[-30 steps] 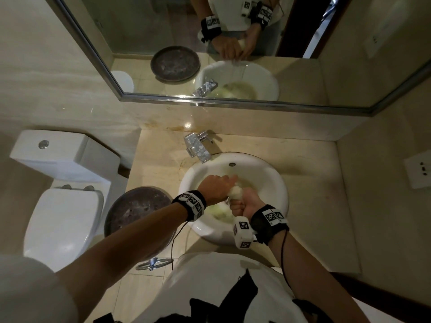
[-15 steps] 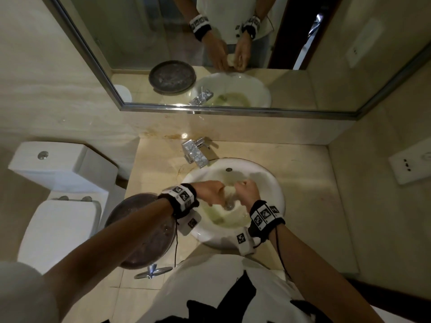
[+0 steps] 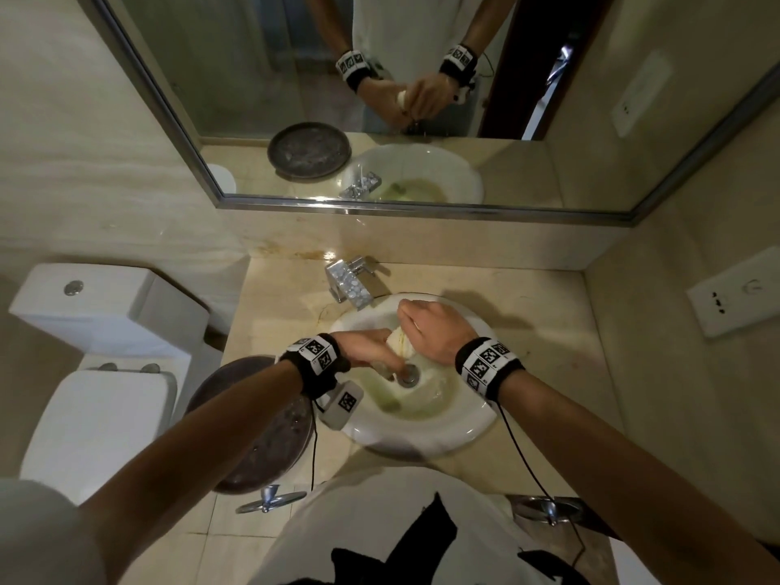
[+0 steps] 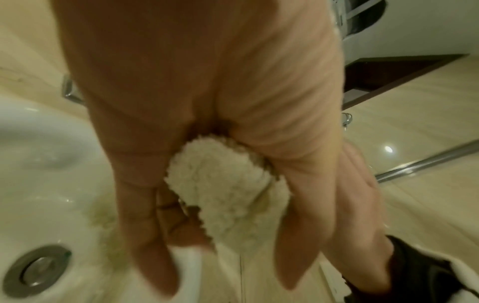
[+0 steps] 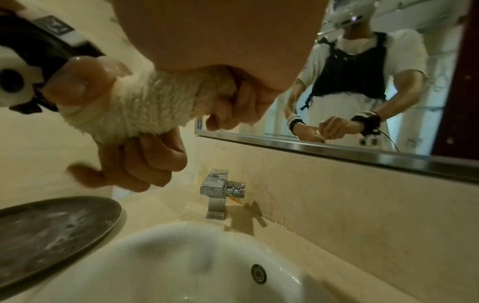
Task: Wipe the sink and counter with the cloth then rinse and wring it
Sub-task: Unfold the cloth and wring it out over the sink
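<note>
Both hands hold a rolled, wet cream terry cloth point(image 3: 399, 344) over the white sink point(image 3: 422, 441). My left hand point(image 3: 386, 352) grips its near end just above the drain point(image 3: 408, 375). My right hand point(image 3: 415, 327) is wrapped over the far end, knuckles up. In the right wrist view the cloth point(image 5: 137, 106) is a tight roll, with the left thumb point(image 5: 77, 86) on top and the right hand's fingers point(image 5: 233, 108) curled round it. The left wrist view has the cloth point(image 4: 220, 184) bulging out of my left hand point(image 4: 223, 242).
The chrome faucet point(image 3: 348, 285) stands at the sink's far left on the beige counter point(image 3: 540, 331). A dark round plate point(image 3: 261, 424) sits left of the sink, and a white toilet point(image 3: 97, 373) is further left. A mirror point(image 3: 422, 99) lines the back wall.
The hands have twisted against each other on the cloth. The right hand rolled over toward the faucet side, and the left dropped nearer the drain.
</note>
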`<state>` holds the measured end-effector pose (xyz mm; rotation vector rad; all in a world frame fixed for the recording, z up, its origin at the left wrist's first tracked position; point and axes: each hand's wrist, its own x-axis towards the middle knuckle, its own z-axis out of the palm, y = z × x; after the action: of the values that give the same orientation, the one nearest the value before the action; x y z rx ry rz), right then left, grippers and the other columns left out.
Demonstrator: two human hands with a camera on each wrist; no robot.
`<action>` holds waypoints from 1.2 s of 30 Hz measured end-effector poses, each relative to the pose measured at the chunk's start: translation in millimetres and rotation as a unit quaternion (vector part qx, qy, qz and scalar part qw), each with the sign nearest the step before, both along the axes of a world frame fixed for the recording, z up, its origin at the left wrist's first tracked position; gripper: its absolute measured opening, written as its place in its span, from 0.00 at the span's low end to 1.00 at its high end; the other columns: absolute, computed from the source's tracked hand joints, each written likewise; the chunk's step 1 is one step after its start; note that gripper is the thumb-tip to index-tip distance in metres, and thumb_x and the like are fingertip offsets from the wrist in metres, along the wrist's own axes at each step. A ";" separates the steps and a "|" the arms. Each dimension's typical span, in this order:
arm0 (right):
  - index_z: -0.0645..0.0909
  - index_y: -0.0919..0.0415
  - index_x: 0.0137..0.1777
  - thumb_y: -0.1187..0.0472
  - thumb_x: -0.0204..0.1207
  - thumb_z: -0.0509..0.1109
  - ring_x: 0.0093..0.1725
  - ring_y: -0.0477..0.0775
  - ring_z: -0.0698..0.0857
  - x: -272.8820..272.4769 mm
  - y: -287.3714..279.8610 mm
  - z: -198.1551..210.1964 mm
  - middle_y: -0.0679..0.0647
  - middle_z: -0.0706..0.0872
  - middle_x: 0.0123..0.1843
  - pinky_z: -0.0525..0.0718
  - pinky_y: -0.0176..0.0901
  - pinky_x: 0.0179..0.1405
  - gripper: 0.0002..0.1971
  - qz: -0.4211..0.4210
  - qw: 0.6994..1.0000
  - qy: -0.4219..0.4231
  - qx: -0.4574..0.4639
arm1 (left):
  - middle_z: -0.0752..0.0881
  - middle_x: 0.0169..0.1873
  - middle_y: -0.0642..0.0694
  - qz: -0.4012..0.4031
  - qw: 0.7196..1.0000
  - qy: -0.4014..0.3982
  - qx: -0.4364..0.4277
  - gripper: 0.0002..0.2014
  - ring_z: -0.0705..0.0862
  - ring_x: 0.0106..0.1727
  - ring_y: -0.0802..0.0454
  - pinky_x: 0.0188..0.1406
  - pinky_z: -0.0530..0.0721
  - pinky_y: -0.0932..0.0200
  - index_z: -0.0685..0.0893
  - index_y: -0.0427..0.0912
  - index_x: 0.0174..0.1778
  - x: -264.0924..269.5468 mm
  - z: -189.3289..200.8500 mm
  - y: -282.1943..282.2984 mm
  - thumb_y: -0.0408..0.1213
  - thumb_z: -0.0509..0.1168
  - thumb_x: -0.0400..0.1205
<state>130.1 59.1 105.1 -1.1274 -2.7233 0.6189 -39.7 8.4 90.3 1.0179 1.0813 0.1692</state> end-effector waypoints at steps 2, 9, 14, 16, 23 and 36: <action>0.76 0.57 0.46 0.50 0.88 0.54 0.34 0.62 0.80 -1.4 0.7 1.8 0.55 0.84 0.37 0.77 0.50 0.33 0.16 0.030 0.997 -0.009 0.069 | 0.88 0.51 0.36 0.020 0.999 -0.026 -0.013 0.16 0.89 0.54 0.37 0.61 0.86 0.43 0.83 0.33 0.54 4.4 1.1 -4.2 0.30 0.76 0.72; 0.74 0.55 0.39 0.47 0.84 0.49 0.31 0.62 0.78 4.3 6.1 -3.1 0.57 0.85 0.33 0.77 0.51 0.31 0.19 0.003 0.998 -0.007 0.064 | 0.93 0.47 0.41 0.011 0.997 0.052 0.049 0.15 0.93 0.45 0.43 0.38 0.89 0.55 0.87 0.34 0.56 17.1 8.6 -2.0 0.37 0.76 0.78; 0.81 0.55 0.44 0.45 0.84 0.46 0.42 0.66 0.84 5.0 9.2 -13.9 0.62 0.88 0.41 0.77 0.49 0.40 0.24 -0.077 0.997 -0.008 -0.007 | 0.86 0.25 0.47 0.036 0.979 0.157 0.123 0.14 0.80 0.25 0.52 0.22 0.74 0.61 0.86 0.39 0.38 29.3 0.5 0.5 0.46 0.79 0.71; 0.85 0.57 0.52 0.47 0.87 0.50 0.51 0.68 0.85 5.2 8.7 -17.5 0.65 0.89 0.48 0.82 0.53 0.49 0.23 -0.102 0.994 -0.025 -0.031 | 0.87 0.26 0.46 0.061 0.966 0.210 0.138 0.16 0.81 0.24 0.53 0.24 0.78 0.60 0.86 0.38 0.39 33.3 -6.2 2.6 0.46 0.80 0.69; 0.87 0.59 0.54 0.50 0.87 0.52 0.55 0.69 0.85 0.9 3.1 -24.7 0.65 0.89 0.55 0.80 0.53 0.53 0.23 -0.166 0.982 -0.062 -0.064 | 0.87 0.32 0.50 0.029 0.888 0.373 0.266 0.09 0.84 0.32 0.52 0.25 0.79 0.58 0.86 0.43 0.39 40.1 -27.4 1.5 0.45 0.72 0.70; 0.80 0.65 0.48 0.55 0.85 0.57 0.48 0.64 0.85 1.6 1.3 -45.9 0.63 0.86 0.50 0.78 0.48 0.46 0.15 -0.343 0.879 0.011 -0.333 | 0.87 0.41 0.42 -0.120 0.801 0.469 0.352 0.09 0.81 0.36 0.44 0.32 0.77 0.55 0.85 0.40 0.48 44.6 -27.3 6.8 0.41 0.72 0.77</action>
<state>131.6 60.4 59.2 -2.0455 -1.8558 1.4403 4.9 15.2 63.0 2.0211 1.8285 -0.1977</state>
